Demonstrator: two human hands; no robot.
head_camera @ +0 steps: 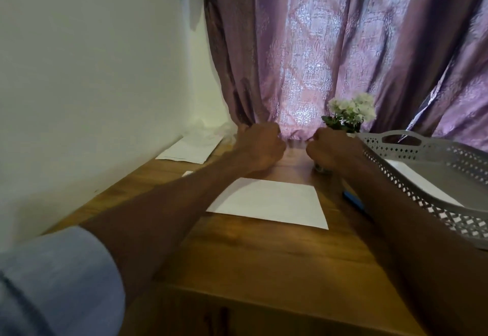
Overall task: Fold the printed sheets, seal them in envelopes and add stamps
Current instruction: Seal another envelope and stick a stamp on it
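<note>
A white sheet point(266, 202) lies flat on the wooden table point(250, 254) in front of me. Both my arms stretch out over it. My left hand point(260, 148) and my right hand point(334, 149) are curled into fists beyond the sheet's far edge, close together near the curtain, with their palms hidden. A small glassy object point(320, 168) shows just under my right hand; I cannot tell whether the hand touches it. More white papers point(190, 148) lie at the far left by the wall. A small white slip point(188, 173) sits nearer.
A grey lattice tray point(390, 174) on the right holds white paper point(414, 180). A blue object point(352, 198) lies beside it, partly under my right forearm. White flowers point(348, 114) stand at the back before a purple curtain point(317, 45). A white wall point(92, 71) borders the left.
</note>
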